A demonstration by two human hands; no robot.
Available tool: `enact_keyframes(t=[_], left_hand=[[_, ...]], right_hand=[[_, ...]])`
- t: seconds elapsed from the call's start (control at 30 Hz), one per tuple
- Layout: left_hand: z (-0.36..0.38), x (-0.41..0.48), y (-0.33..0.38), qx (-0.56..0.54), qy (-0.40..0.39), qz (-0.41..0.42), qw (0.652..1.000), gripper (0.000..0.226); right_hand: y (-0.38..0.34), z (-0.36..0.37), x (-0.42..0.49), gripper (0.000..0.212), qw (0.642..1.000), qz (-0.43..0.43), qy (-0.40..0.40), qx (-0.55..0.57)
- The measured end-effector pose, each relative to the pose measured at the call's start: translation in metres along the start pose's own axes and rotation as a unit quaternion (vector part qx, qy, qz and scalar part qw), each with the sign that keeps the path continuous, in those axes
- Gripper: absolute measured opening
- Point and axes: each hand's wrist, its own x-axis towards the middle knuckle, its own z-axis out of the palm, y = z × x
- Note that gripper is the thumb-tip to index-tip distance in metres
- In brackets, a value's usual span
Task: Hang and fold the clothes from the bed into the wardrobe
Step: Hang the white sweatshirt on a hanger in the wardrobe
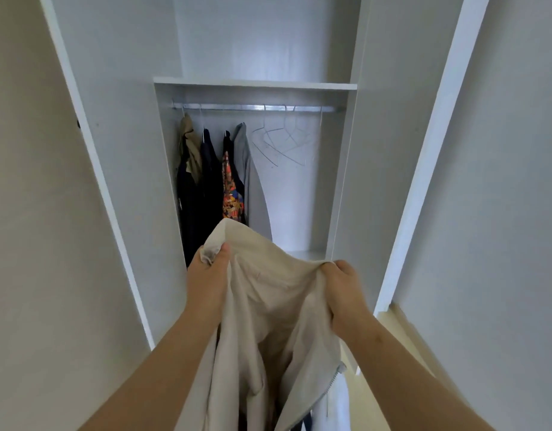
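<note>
A plain cream wall (25,213) fills the far left of the room. Next to it the tall white left wardrobe door (112,150) stands open, its edge slanting down towards the near side.

The left hand (209,272) is raised in front of the wardrobe, fingers and thumb curled tight round a bunched upper corner of a beige zip-up fabric garment (268,293). The garment hangs between both hands, near the person and outside the wardrobe, and its zip edge (336,377) trails down on the right.

Farther back, inside the wardrobe, a white shelf board (252,84) sits above a silver metal rail (237,107). On the rail's left half hang a tan garment (190,141), dark navy clothes (206,181), an orange patterned top (232,191) and a pale grey garment (246,169), close together. To their right, several bare thin wire hangers (284,138) hang in a tangle. The white wardrobe base (305,255) shows just above the beige garment.

The right hand (346,284) pinches the garment's other upper edge, fingers closed over the cloth.

Right of that stands the open white right wardrobe door (439,150), and a strip of pale yellow floor (402,368) runs below it.
</note>
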Motion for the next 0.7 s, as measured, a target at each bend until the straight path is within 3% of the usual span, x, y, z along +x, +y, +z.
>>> enact_keyframes(t=[0.27,0.53,0.7], left_hand=[[0.062,0.103,-0.02,0.008,0.048,-0.014,0.999,0.005],[0.113,0.23,-0.043,0.002,0.009,-0.019,1.0,0.013],[0.152,0.326,-0.043,-0.015,-0.03,-0.027,0.999,0.012]], right_hand=[[-0.008,0.046,0.135,0.024,0.997,-0.008,-0.068,-0.039],[-0.021,0.099,0.27,0.02,0.998,-0.038,-0.027,-0.053],[-0.041,0.143,0.356,0.021,0.999,-0.013,-0.005,-0.043]])
